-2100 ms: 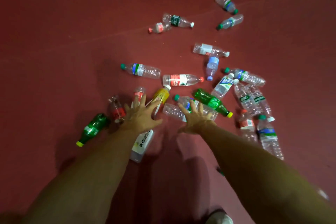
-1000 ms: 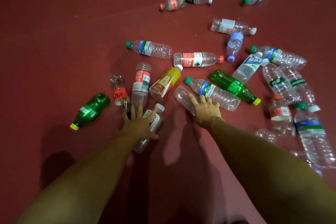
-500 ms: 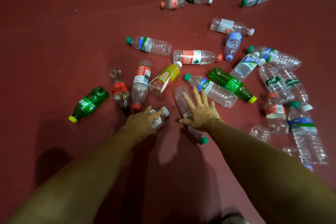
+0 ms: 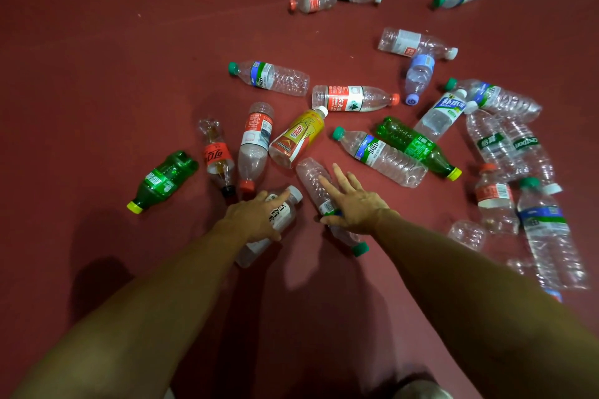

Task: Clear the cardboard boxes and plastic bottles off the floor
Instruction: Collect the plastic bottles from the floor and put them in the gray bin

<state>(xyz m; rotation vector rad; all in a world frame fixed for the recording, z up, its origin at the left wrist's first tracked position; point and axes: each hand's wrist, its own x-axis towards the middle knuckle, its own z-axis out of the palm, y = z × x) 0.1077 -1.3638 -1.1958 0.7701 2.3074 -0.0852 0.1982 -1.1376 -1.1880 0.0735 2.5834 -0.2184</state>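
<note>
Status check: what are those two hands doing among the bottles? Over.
Left hand grips white-capped clear plastic bottle. Right hand spread flat on green-capped clear plastic bottle. Yellow plastic bottle and red-capped clear plastic bottle lie close ahead.

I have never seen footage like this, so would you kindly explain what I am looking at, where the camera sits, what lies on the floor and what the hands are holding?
There is no machine here. A person wears one wide-angle camera on the head, so this single picture looks down along both bare forearms. Many plastic bottles lie on their sides on the red floor, among them a green bottle with a yellow cap on the left and a yellow-labelled bottle. No cardboard boxes are in view. The left hand curls round a clear bottle with a white label. The right hand rests with spread, straight fingers on a clear bottle with a green cap and has not closed on it.
</note>
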